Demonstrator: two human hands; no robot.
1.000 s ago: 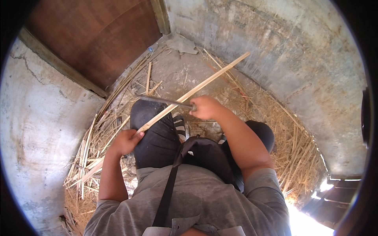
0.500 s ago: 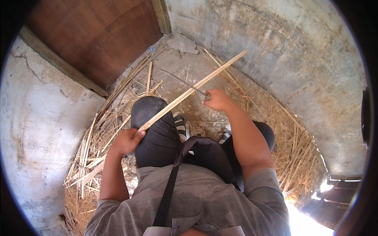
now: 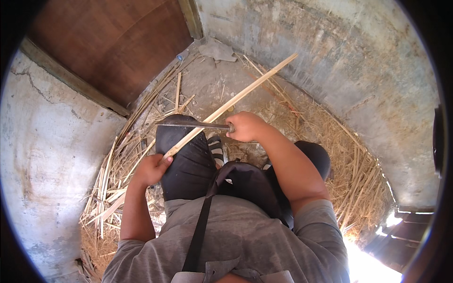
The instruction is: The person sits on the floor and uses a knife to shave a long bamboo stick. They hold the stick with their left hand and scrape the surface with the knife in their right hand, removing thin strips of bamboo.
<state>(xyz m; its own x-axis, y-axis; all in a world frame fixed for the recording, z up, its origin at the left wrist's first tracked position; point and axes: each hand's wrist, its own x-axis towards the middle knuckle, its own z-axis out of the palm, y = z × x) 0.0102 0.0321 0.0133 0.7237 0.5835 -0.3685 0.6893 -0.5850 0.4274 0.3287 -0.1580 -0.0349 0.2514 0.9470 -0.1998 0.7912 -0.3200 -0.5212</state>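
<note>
A long pale bamboo strip (image 3: 243,94) slants from my left knee up to the far right. Closed around its near end is my left hand (image 3: 152,170), thumb on top, beside the dark trouser leg. My right hand (image 3: 246,126) grips the handle of a long knife (image 3: 207,125). The blade lies across the strip, roughly level, a little beyond my left hand, and its tip reaches over my left knee. Most of the handle is hidden inside my fingers.
Loose bamboo strips (image 3: 104,203) and shavings lie to my left along the wall, with a heap of shavings (image 3: 351,188) on the right. Stained walls (image 3: 321,52) and a brown board (image 3: 118,42) close in the corner. A flat stone (image 3: 217,50) sits at the far end.
My right hand has drawn the knife nearer and to the left along the strip, and the blade has turned more level. My left hand keeps its hold.
</note>
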